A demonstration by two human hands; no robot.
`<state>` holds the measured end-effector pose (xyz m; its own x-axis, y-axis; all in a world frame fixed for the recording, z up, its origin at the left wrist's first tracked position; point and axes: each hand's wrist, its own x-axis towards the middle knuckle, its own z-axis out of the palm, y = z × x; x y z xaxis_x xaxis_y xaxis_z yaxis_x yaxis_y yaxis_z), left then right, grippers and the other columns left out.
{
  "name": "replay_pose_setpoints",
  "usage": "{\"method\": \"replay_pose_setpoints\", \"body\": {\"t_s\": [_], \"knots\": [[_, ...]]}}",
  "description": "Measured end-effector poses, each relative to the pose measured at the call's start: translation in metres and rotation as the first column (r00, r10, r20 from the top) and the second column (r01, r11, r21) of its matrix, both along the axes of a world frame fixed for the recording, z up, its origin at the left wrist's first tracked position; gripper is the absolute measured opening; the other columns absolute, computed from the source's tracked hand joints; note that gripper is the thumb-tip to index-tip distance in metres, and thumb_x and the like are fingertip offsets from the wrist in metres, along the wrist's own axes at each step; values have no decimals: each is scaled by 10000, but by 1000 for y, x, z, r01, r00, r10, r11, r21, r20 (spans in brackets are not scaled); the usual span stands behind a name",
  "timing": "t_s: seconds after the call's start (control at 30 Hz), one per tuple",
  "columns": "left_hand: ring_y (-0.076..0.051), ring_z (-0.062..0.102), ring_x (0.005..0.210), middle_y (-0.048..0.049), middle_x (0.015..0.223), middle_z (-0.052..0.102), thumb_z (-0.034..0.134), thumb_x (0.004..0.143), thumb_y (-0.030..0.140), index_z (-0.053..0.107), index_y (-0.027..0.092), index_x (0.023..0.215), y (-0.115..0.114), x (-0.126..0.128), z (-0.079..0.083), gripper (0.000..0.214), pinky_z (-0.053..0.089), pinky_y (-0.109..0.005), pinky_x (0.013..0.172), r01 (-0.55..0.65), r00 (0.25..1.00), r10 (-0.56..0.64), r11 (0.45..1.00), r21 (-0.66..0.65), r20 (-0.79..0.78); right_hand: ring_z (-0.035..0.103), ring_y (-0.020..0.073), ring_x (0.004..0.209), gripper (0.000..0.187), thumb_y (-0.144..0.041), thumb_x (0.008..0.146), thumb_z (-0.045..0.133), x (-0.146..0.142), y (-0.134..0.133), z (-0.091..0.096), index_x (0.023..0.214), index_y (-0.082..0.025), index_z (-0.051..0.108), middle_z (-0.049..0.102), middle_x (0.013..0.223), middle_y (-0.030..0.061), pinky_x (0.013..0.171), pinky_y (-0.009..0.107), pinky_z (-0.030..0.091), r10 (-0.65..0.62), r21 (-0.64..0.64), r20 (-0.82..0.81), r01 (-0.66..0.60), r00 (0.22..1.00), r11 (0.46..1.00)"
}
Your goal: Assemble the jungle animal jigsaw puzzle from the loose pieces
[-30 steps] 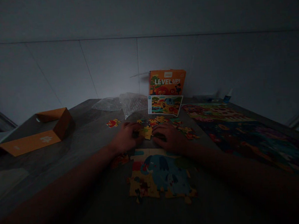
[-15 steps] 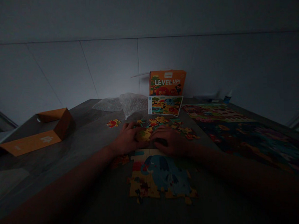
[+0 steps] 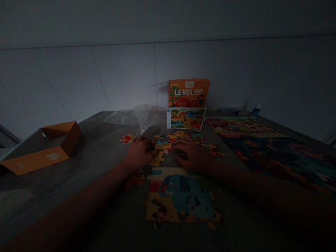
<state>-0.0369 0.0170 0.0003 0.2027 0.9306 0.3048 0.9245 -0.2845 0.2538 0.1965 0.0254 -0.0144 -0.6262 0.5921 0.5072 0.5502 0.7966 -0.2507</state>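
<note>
- Jigsaw section [image 3: 179, 194] with blue elephants, joined flat on the grey tabletop [image 3: 102, 143] nearest the body; interlocked into one sheet, but with tabs jutting from the left and near edges, so judged only partly complete;
- loose jigsaw pieces [image 3: 182, 134] heaped beyond the hands, unjoined as far as visible; a red-orange piece or small cluster [image 3: 127, 138] apart to the left; more red pieces [image 3: 138, 178] beside the section, partly behind the left wrist; exact count too dark to tell;
- left hand [image 3: 140, 154] with fingers bent at a yellow piece [image 3: 157, 160], just beyond the section and seemingly not joined to it; cannot tell whether gripped or merely touched;
- right hand [image 3: 193, 154] curved near the heap, thumb and fingers parted; nothing clearly held, the palm in shadow;
- picture card [image 3: 186, 117] upright before the orange LEVEL UP! box [image 3: 189, 93]; by comparison with the printed scene, a good share apparently left to join.
</note>
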Motion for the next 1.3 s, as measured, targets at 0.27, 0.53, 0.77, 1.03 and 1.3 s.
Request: {"method": "replay_pose_setpoints", "body": {"t_s": [0.27,0.53,0.77,1.03,1.3], "knots": [[-276,586,1120,-83,1125,672,587,795,308,693,205,960,0,-2,0,221,382,-441,1055,2,1000,-2,1000,3,-2,543,282,1131,324,-208,842,585,0,-3,3,1151,-160,671,672,1181,119,1013,488,388,-10,-39,56,12,998,999],[-315,519,1211,-78,1173,670,607,781,370,658,220,1067,-2,-1,-5,327,425,-485,1014,97,991,-93,994,-40,98,522,309,1171,375,-245,830,605,2,-2,2,1190,-144,638,650,1238,137,1019,525,384,19,-55,69,-15,997,998],[-294,549,1167,-85,1156,657,629,772,337,613,208,1140,-6,2,-1,391,474,-436,974,105,973,-91,993,-59,211,526,312,1192,469,-240,799,614,3,-3,3,1253,-121,594,619,1263,170,1016,510,406,55,-70,23,-54,998,996],[-310,520,1211,-80,1243,641,648,793,302,648,232,1209,-4,2,-4,423,406,-491,1048,189,974,-187,982,-6,132,533,305,1188,439,-239,811,594,2,-3,0,1234,-120,595,634,1235,170,1006,507,423,83,-51,20,-82,996,995],[-287,601,1121,-98,1210,671,651,815,344,678,197,1150,4,-2,-8,367,442,-450,1017,153,981,-150,988,-16,122,555,311,1145,414,-245,814,613,2,0,-1,1212,-132,612,654,1197,161,972,512,435,-18,-34,42,19,999,999]]}}
